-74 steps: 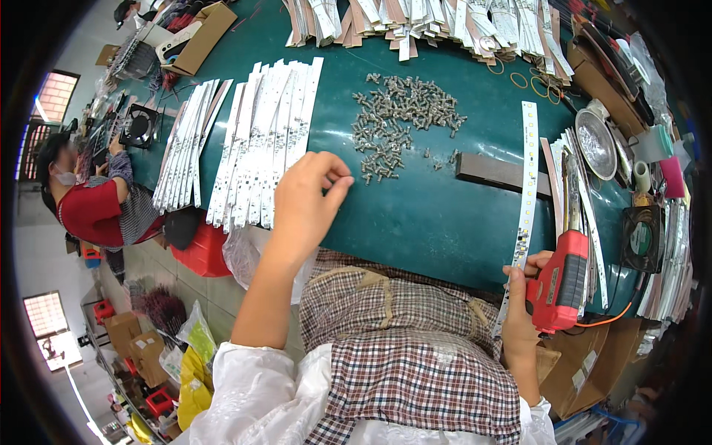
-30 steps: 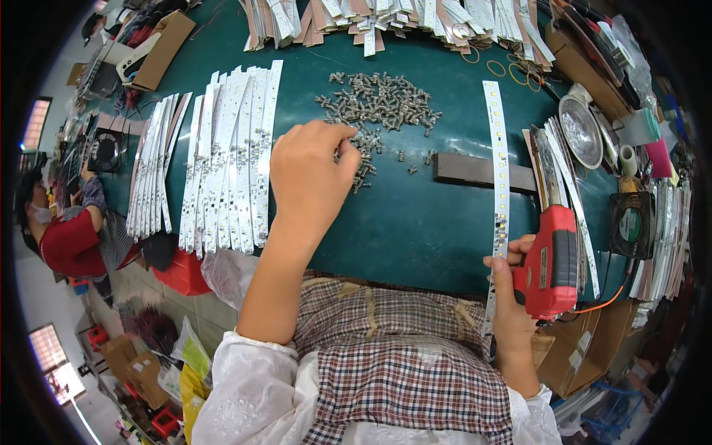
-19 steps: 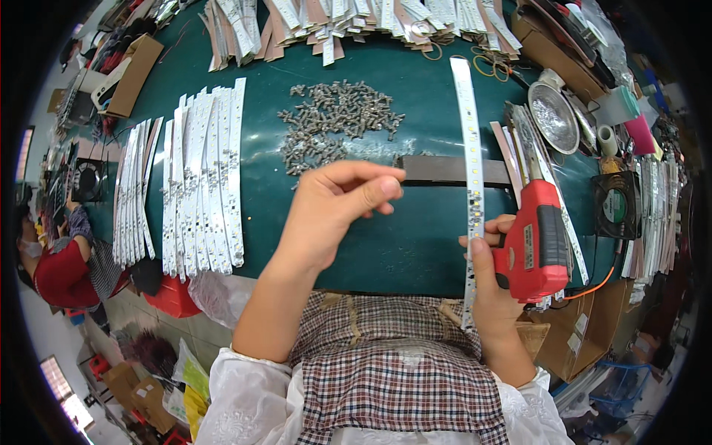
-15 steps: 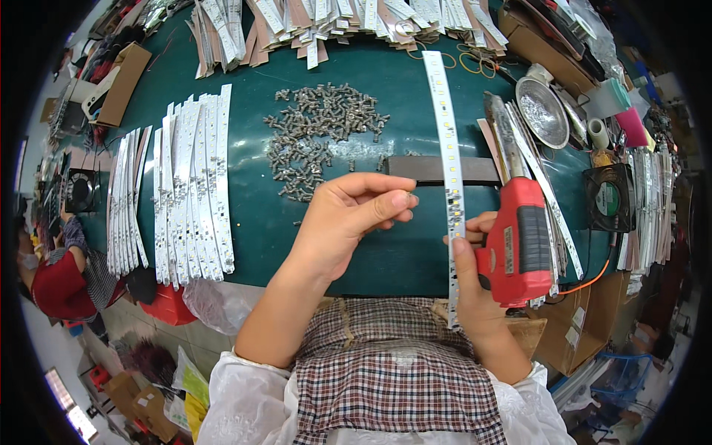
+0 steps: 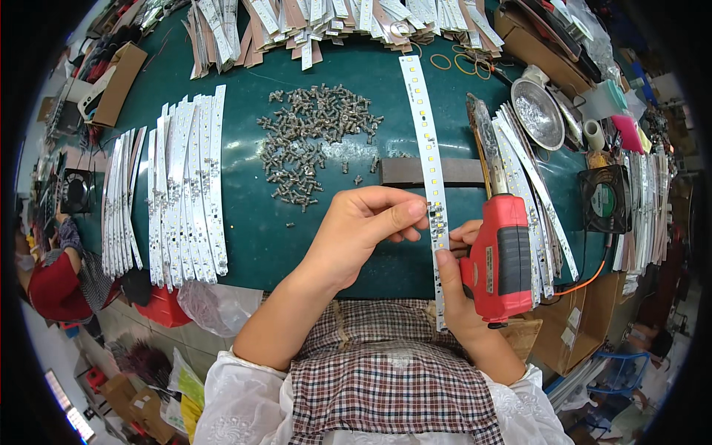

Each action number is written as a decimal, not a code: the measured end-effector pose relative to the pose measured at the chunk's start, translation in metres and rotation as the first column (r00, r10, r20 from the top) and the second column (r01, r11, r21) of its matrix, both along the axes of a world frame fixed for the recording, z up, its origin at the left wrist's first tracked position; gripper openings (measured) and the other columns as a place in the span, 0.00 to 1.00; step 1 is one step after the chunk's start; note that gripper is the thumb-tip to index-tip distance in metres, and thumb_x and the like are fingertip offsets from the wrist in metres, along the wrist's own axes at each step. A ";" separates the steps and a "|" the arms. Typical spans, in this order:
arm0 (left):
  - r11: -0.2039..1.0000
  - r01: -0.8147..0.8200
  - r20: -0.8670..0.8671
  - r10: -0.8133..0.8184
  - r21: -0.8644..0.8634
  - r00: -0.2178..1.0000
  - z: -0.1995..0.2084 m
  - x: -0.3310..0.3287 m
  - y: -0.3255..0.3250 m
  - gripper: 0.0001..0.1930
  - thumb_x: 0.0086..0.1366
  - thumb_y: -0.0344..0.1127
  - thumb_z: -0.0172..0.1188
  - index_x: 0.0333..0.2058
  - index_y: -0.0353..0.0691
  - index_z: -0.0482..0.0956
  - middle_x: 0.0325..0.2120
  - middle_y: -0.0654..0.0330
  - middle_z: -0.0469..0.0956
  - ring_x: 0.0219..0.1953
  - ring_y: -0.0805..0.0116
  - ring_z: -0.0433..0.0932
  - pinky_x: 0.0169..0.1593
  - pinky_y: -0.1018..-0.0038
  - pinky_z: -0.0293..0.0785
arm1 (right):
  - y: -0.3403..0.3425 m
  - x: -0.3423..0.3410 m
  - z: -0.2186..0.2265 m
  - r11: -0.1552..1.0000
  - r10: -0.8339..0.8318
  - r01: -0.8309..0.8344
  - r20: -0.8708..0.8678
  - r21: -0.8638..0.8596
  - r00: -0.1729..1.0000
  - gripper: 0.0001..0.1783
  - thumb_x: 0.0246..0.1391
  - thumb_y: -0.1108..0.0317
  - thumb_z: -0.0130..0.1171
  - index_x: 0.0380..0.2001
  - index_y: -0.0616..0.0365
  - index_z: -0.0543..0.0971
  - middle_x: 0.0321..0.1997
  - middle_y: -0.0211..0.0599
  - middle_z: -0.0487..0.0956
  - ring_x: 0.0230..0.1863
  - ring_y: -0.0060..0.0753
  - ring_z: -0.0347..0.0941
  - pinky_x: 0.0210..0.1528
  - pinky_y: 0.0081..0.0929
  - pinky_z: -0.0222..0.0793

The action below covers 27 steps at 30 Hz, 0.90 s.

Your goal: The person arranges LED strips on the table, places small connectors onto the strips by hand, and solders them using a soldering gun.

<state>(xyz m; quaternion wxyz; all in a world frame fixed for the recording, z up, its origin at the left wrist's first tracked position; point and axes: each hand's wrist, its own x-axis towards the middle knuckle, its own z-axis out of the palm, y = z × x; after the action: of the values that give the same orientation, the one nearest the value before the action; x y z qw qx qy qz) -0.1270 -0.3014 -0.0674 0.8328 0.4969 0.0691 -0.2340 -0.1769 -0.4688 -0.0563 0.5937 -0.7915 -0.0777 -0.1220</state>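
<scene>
My left hand (image 5: 361, 231) pinches narrow, on what I can't tell, just beside the LED strip (image 5: 421, 111) my right hand (image 5: 463, 297) grips with the red pistol-shaped tool (image 5: 501, 256), likely freeing the left for screw-like parts (image 5: 326, 119) heaped on the desk (image 5: 259, 248).

Right of green bench (image 5: 259, 241): tilted silvery dish (image 5: 538, 115), pink item (image 5: 627, 133) near it, square black fan (image 5: 606, 199) nearer the wearer. Loose rubber bands (image 5: 449, 62) toward the far side; cardboard box (image 5: 122, 85) at far left. Lower left, crumpled clear plastic bag (image 5: 215, 305) beside a red plastic object (image 5: 161, 308); co-worker in red top (image 5: 55, 288) beyond.
</scene>
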 end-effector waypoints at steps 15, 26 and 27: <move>0.990 -0.019 0.073 0.009 0.140 0.997 0.004 -0.001 -0.009 0.10 0.64 0.37 0.60 0.36 0.35 0.81 0.26 0.62 0.80 0.26 0.79 0.76 0.31 0.85 0.72 | -0.005 -0.007 -0.005 0.986 -0.076 0.069 -0.043 -0.149 0.996 0.13 0.46 0.81 0.63 0.36 0.65 0.73 0.34 0.39 0.73 0.29 0.26 0.74 0.30 0.19 0.70; 0.972 -0.172 0.169 0.144 0.163 0.975 0.000 -0.003 -0.033 0.08 0.63 0.31 0.61 0.36 0.30 0.79 0.27 0.59 0.80 0.28 0.76 0.79 0.32 0.81 0.77 | -0.010 -0.011 -0.016 0.986 -0.138 0.132 -0.066 -0.100 0.988 0.15 0.45 0.79 0.65 0.37 0.64 0.73 0.33 0.38 0.73 0.30 0.30 0.73 0.31 0.22 0.69; 0.972 -0.170 0.168 0.142 0.162 0.975 -0.001 -0.002 -0.034 0.08 0.63 0.31 0.61 0.36 0.30 0.79 0.27 0.59 0.80 0.28 0.76 0.79 0.32 0.81 0.77 | -0.010 -0.011 -0.016 0.988 -0.145 0.141 -0.083 -0.059 0.986 0.15 0.46 0.79 0.64 0.37 0.64 0.72 0.33 0.38 0.73 0.31 0.30 0.73 0.32 0.22 0.69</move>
<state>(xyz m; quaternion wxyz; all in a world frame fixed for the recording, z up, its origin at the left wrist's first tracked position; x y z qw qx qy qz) -0.1287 -0.3359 -0.0685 0.8046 0.5779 0.0634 -0.1213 -0.1880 -0.4785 -0.0719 0.5652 -0.8151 0.0021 -0.1275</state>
